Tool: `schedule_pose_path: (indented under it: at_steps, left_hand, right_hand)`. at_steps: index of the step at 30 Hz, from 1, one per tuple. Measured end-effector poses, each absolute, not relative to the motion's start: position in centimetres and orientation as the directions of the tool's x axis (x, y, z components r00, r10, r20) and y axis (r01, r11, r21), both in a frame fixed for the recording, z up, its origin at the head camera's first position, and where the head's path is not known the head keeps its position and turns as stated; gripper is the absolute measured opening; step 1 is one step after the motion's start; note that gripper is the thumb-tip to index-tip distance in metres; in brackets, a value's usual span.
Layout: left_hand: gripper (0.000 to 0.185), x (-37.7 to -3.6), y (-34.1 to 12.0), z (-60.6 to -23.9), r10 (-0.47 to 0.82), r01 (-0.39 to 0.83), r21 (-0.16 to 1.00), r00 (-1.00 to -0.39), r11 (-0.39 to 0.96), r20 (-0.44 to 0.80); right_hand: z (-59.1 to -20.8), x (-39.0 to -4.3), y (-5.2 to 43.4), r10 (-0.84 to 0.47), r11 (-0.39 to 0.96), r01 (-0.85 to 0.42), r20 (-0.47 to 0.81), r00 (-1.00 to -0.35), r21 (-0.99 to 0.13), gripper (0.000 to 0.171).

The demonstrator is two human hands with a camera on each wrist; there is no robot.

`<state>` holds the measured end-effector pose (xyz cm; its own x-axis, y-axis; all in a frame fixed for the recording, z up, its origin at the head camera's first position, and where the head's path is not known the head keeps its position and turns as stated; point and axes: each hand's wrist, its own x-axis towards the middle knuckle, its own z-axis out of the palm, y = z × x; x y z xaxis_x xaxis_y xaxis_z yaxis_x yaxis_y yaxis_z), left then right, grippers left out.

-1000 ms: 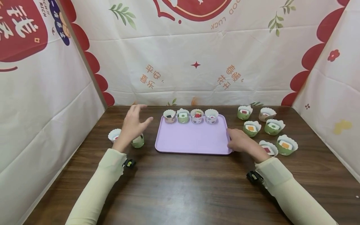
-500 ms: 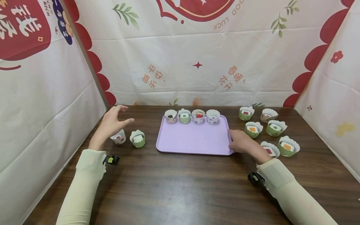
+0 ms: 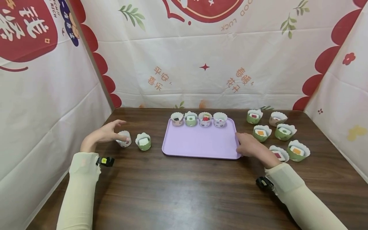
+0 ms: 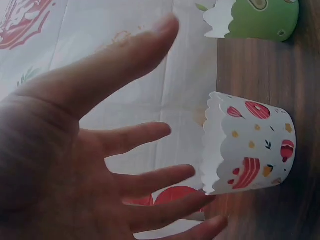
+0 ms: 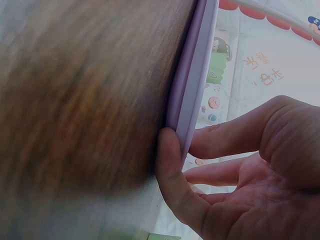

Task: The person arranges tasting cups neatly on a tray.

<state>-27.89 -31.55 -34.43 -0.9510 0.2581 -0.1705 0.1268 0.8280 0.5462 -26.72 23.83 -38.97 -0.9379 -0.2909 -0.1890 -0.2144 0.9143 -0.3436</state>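
Left fingers (image 4: 155, 178): hanging spread beside one white printed paper cup (image 4: 250, 145), sitting toward the left edge of the worktop (image 3: 184, 191); probably light, crushable, calling for gentle hold round its wall. Right fingers (image 5: 171, 160): pinching lilac tray (image 3: 201, 142) by its right edge; likely stiff.

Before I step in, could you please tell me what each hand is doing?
Left hand: open, beside a white cup, holding nothing.
Right hand: closed, holding the purple tray by its edge.
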Motion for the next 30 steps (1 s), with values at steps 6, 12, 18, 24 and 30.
schedule_pose_path:
  at_steps: [6,12,18,24,30]
  left_hand:
    - [0.093,-28.0,-32.0,-35.2,0.285,0.117,0.562,-0.932,0.819,-0.222]
    - [0.093,-28.3,-32.5,-36.2,0.322,0.105,0.601,-0.909,0.793,-0.266]
    - [0.091,-28.4,-32.4,-36.4,0.296,0.132,0.553,-0.930,0.823,-0.219]
    - [0.083,-28.6,-31.9,-36.6,0.278,0.140,0.502,-0.937,0.853,-0.211]
    - [0.070,-29.0,-31.9,-37.0,0.264,0.146,0.475,-0.945,0.868,-0.192]
  right_hand:
    - [-39.0,-26.8,23.9,-0.297,0.913,-0.224,-0.181,-0.937,-0.340,0.058]
    - [-39.0,-26.8,23.9,-0.294,0.913,-0.216,-0.187,-0.937,-0.347,0.061]
    - [-39.0,-26.8,23.8,-0.288,0.914,-0.209,-0.193,-0.938,-0.349,0.063]
    - [-39.0,-26.8,24.0,-0.297,0.914,-0.223,-0.183,-0.937,-0.338,0.063]
    - [-39.0,-26.8,24.0,-0.295,0.913,-0.217,-0.191,-0.936,-0.345,0.063]
